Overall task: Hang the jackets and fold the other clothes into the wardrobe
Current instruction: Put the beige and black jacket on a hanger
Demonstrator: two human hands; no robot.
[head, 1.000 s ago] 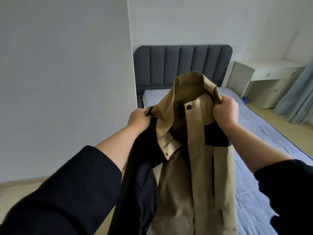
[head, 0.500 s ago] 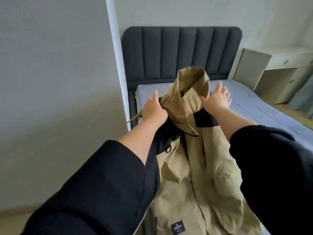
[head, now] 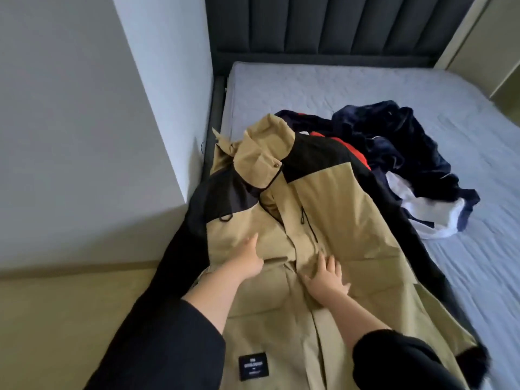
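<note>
A tan jacket (head: pixel 346 218) with black shoulders and sleeves lies front up along the left side of the bed, its hood toward the headboard. My left hand (head: pixel 247 258) rests flat on the jacket's chest, left of the front placket. My right hand (head: pixel 326 277) presses flat on the fabric just right of the placket, fingers spread. A black label sits on the lower front. One black sleeve hangs over the bed's left edge.
A heap of dark blue, red and white clothes (head: pixel 408 153) lies on the bed (head: pixel 365 85) behind the jacket. A dark padded headboard (head: pixel 323 26) stands at the back. A grey wall (head: pixel 84 108) rises on the left, with wooden floor (head: pixel 70 319) beneath it.
The jacket was held up by its collar in both hands; it now lies spread on the bed. Both hands let go of the collar and moved down onto the chest.
</note>
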